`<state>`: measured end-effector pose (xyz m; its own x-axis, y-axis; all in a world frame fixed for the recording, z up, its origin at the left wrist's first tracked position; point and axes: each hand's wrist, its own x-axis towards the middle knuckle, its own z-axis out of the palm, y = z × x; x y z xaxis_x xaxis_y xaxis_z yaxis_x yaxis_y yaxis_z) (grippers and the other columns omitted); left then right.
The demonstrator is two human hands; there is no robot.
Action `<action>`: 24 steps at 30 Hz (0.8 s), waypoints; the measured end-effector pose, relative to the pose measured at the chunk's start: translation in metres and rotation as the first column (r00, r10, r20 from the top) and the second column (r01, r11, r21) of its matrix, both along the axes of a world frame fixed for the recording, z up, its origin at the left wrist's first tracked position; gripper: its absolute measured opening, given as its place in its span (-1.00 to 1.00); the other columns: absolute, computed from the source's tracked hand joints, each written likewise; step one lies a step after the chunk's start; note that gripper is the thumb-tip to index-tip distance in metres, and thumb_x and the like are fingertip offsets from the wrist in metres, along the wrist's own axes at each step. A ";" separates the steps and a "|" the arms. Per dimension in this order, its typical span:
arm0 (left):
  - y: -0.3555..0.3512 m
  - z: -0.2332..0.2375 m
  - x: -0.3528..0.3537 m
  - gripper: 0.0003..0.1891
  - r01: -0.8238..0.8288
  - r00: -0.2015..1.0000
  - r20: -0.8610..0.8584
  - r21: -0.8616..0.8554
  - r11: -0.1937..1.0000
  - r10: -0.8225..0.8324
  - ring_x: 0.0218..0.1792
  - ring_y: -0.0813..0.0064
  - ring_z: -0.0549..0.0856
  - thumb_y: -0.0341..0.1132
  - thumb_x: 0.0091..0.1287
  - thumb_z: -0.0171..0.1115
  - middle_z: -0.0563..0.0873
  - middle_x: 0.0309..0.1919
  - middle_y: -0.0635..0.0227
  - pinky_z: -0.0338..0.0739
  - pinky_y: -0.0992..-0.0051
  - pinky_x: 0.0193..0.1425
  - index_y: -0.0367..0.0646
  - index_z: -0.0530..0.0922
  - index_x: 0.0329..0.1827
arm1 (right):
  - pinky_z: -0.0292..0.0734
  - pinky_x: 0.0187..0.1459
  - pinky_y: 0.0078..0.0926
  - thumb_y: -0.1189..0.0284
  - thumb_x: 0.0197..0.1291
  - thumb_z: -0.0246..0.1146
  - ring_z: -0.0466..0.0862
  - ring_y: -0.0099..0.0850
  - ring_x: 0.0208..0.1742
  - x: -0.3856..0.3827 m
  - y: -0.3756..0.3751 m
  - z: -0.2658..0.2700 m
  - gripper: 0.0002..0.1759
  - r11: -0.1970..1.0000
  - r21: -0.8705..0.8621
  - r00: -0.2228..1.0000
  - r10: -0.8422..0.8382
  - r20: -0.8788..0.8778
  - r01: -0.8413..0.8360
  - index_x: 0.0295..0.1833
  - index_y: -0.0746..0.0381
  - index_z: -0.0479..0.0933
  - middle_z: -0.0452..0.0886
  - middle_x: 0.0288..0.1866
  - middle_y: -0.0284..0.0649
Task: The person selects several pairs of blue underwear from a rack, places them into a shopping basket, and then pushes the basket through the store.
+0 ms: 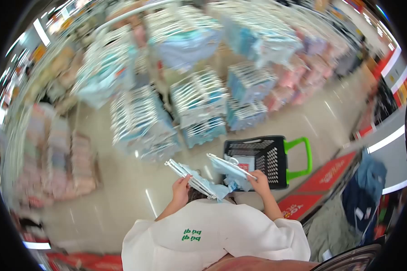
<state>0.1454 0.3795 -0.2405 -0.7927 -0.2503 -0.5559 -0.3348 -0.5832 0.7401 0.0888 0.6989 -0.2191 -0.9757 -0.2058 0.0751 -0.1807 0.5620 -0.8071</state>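
Observation:
My left hand is closed on a small bunch of white hangers with light blue garments on them, held slanting in front of my chest. In my right hand is the end of another white hanger, and a light blue garment hangs from it. The two lots are apart at the top, and their cloth comes close together lower down. Just beyond my right hand stands a black shopping basket with a bright green handle; a pale packet with red print lies inside.
Ahead hang dense rows of light blue clothes on white hangers, with pink ones to the right. At the left is another rack of folded-looking pastel clothes. A red sign board and dark clothes flank my right side.

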 end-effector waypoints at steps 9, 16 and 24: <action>-0.118 0.021 0.078 -0.81 -0.485 0.868 -0.070 0.087 0.870 0.491 -0.67 0.76 0.29 -0.29 0.17 0.24 0.39 -0.68 0.57 0.12 0.74 -0.61 -0.26 0.58 -0.33 | 0.39 -0.35 -0.55 0.52 -0.09 0.28 0.53 -0.39 -0.42 -0.051 -0.144 0.063 -0.86 0.960 -0.074 0.942 0.247 -0.228 -0.270 -0.33 0.27 0.60 0.54 -0.49 -0.21; -0.238 0.044 0.121 -0.84 -0.633 0.770 -0.127 -0.030 0.773 0.626 -0.64 0.76 0.29 -0.35 0.18 0.22 0.59 -0.47 0.46 0.17 0.72 -0.56 -0.28 0.55 -0.30 | 0.37 -0.29 -0.58 0.52 -0.07 0.29 0.50 -0.50 -0.36 -0.128 -0.284 0.142 -0.86 0.877 -0.322 0.912 0.254 -0.321 -0.357 -0.32 0.32 0.59 0.54 -0.45 -0.28; -0.337 0.070 0.140 -0.86 -0.646 0.763 -0.128 -0.162 0.746 0.633 -0.66 0.77 0.27 -0.36 0.21 0.19 0.55 -0.52 0.45 0.15 0.72 -0.59 -0.28 0.53 -0.33 | 0.34 -0.28 -0.63 0.42 -0.03 0.30 0.47 -0.59 -0.35 -0.206 -0.387 0.209 -0.82 0.867 -0.355 0.916 0.237 -0.324 -0.350 -0.32 0.31 0.59 0.54 -0.42 -0.36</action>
<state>0.2851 0.0424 -0.1703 -0.4392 -0.8036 -0.4017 0.1159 -0.4941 0.8616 -0.1169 0.3121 -0.0104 -0.8070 -0.3764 0.4550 -0.5208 0.0906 -0.8489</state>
